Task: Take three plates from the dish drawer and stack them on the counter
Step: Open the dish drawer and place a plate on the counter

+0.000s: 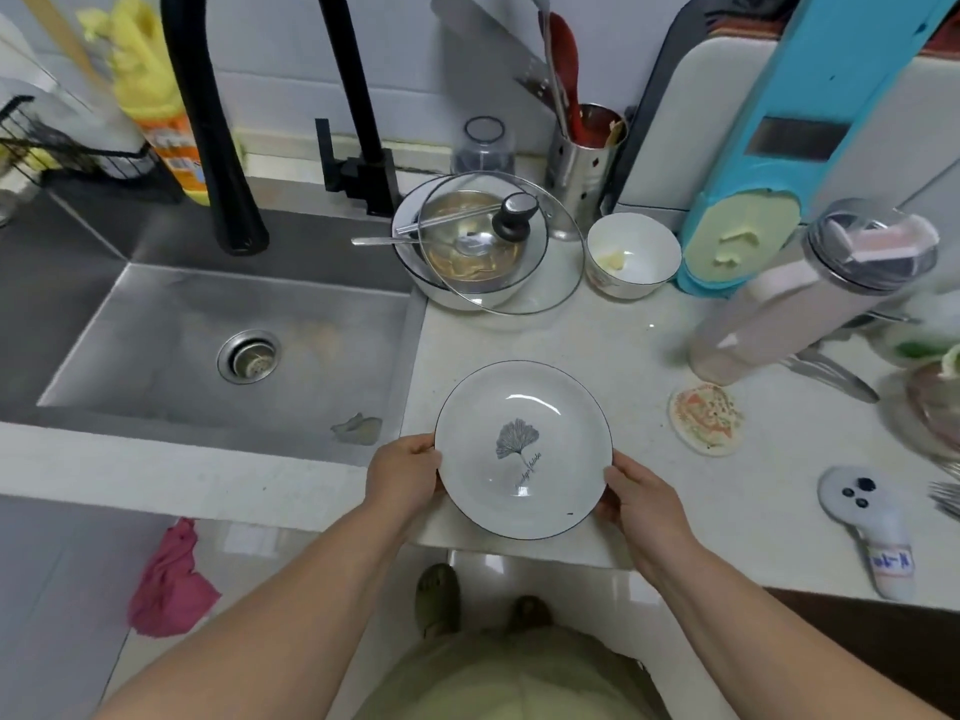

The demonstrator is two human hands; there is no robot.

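A white plate (522, 449) with a thin dark rim and a grey leaf print in its middle is over the front part of the pale counter (623, 345), just right of the sink. My left hand (402, 475) grips its left edge and my right hand (641, 504) grips its lower right edge. I cannot tell whether the plate rests on the counter or hovers just above it. No other plates of this kind and no dish drawer are in view.
A steel sink (208, 350) with a black tap (218, 122) lies to the left. Behind the plate stand a bowl under a glass lid (483, 246), a small white bowl (632, 254) and a utensil holder (584, 163). A tall bottle (810, 293), coaster (706, 418) and white controller (867, 522) lie right.
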